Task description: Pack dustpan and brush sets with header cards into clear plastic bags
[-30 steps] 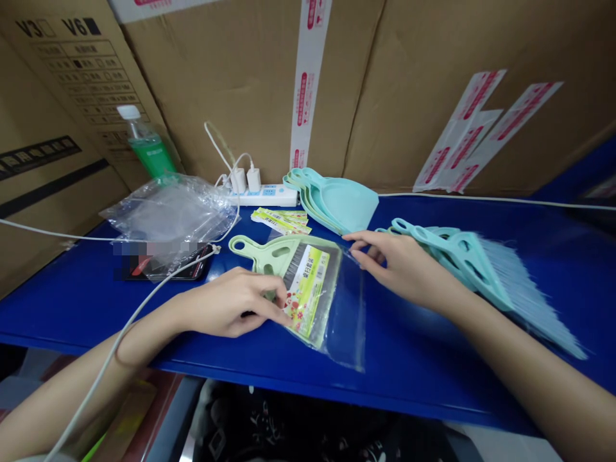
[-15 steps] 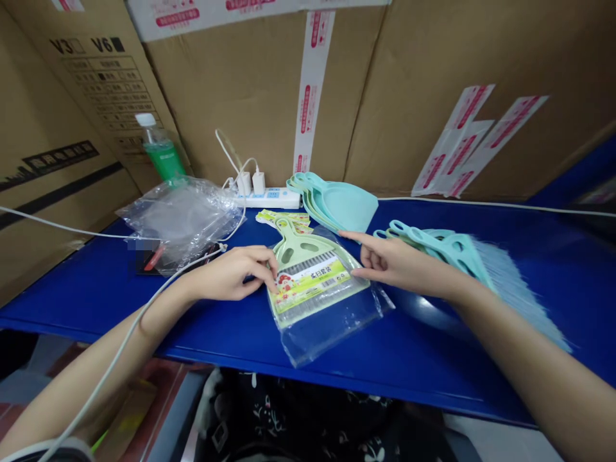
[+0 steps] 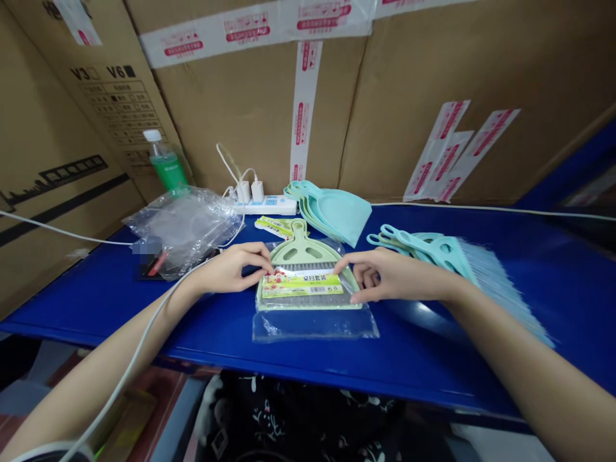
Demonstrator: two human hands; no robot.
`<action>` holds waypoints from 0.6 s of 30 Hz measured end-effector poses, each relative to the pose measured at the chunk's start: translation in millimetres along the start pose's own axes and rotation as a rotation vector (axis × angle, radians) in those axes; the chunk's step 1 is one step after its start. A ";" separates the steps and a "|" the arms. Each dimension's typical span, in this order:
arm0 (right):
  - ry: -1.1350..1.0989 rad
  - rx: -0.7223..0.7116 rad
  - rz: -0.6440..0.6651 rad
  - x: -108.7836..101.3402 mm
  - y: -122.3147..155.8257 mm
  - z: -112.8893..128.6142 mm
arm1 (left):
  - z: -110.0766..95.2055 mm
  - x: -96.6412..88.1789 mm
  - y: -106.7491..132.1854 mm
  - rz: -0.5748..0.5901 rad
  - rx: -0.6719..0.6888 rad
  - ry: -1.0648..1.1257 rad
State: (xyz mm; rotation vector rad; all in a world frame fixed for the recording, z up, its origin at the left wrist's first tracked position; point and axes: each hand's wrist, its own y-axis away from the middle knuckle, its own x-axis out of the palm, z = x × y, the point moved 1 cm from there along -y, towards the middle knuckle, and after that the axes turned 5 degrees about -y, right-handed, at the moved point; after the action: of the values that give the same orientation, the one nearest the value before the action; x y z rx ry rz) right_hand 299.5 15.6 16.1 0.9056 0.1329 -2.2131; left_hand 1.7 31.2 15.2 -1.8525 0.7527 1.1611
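A pale green dustpan set (image 3: 301,251) with a yellow label lies inside a clear plastic bag (image 3: 315,323) on the blue table (image 3: 433,346). Its handle points away from me. My left hand (image 3: 233,268) pinches the bag's left edge beside the label. At the bag's right edge, my right hand (image 3: 385,277) grips it with thumb and fingers. Both hands are closed on the bagged set.
A stack of teal dustpans (image 3: 337,215) lies behind the set, and teal brushes (image 3: 447,256) lie to the right. Loose labels (image 3: 275,225), a power strip (image 3: 262,204), a heap of clear bags (image 3: 185,228), a green bottle (image 3: 163,163) and cardboard boxes (image 3: 231,109) stand behind.
The bagged dustpan set has been turned round so its handle points away from me. Both hands moved onto its two sides.
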 end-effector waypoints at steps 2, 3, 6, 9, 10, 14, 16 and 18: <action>-0.035 -0.007 0.043 1.2 1.3 2.7 | 1.9 1.2 -0.4 -0.009 -0.008 -0.013; -0.054 -0.010 0.053 1.5 1.7 3.6 | 2.7 1.6 -0.6 -0.011 -0.008 -0.020; -0.079 -0.032 0.028 1.7 0.9 3.7 | 4.2 2.3 -1.3 -0.006 -0.005 -0.038; -0.068 -0.056 -0.007 1.5 -1.5 0.7 | 4.8 3.0 -1.6 0.004 -0.002 -0.060; -0.065 -0.057 -0.015 1.6 -2.3 -0.5 | 5.1 3.5 -1.6 0.006 0.001 -0.066; -0.062 -0.058 -0.041 2.4 -4.5 -3.7 | 7.1 8.1 -0.9 -0.032 0.002 -0.091; -0.064 -0.058 -0.053 2.8 -5.1 -4.3 | 8.9 11.7 -0.5 -0.068 -0.011 -0.102; -0.065 -0.058 -0.067 2.7 -5.6 -4.6 | 10.7 15.2 -0.1 -0.100 -0.018 -0.124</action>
State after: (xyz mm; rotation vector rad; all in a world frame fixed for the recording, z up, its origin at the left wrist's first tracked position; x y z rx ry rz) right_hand 297.0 19.6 9.9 0.8074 0.1990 -2.2858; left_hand 3.3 39.4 -1.3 -1.7939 0.5748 1.2095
